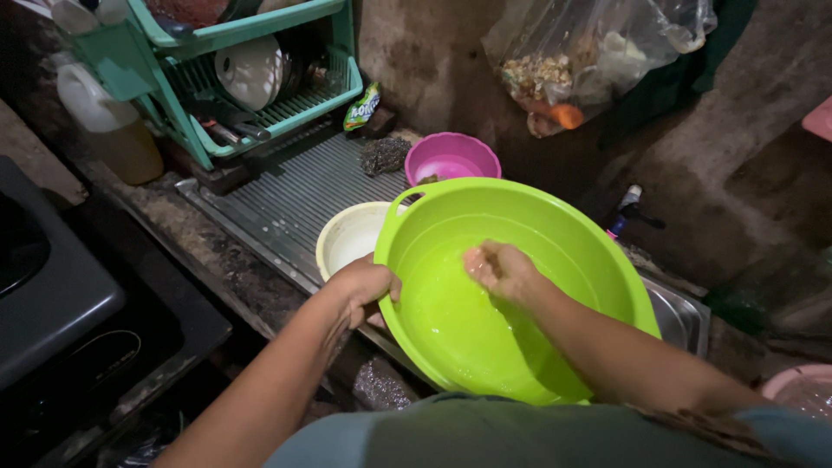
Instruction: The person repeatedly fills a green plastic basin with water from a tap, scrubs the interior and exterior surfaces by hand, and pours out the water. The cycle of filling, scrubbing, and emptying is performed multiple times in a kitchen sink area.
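Lime-green plastic fills the middle of the view: a wide, round basin [485, 321] tilted toward us over the sink [685, 316], its rim pointing up and to the left. We judge the step in hand to be the washing of this basin's inside, since its inner wall looks wet and glossy.

The left hand [364, 286] grips the near left rim, thumb over the edge on the inside and fingers wrapped behind the wall; it is closed firmly on the rim and steadies the tilt. Its forearm runs up from the lower left, nearly straight.

The right hand [498, 270] lies inside the basin against the upper inner wall, fingers curled into a loose fist, knuckles toward us. We cannot tell whether it holds a small pad or cloth or rubs with bare fingers; nothing shows plainly between them. Its forearm crosses the basin from the lower right, the wrist bent down toward the wall.

As we read it, the next move calls for the left hand to keep its hold while the right hand works along the wall toward the parts it has not reached, or for the basin to be turned in the grip.

Just beside the basin on the left sits a cream bowl [351, 238], and behind it a pink bowl [451, 158], both on the ribbed metal draining board [286, 195]. A teal dish rack [251, 87] stands further back.
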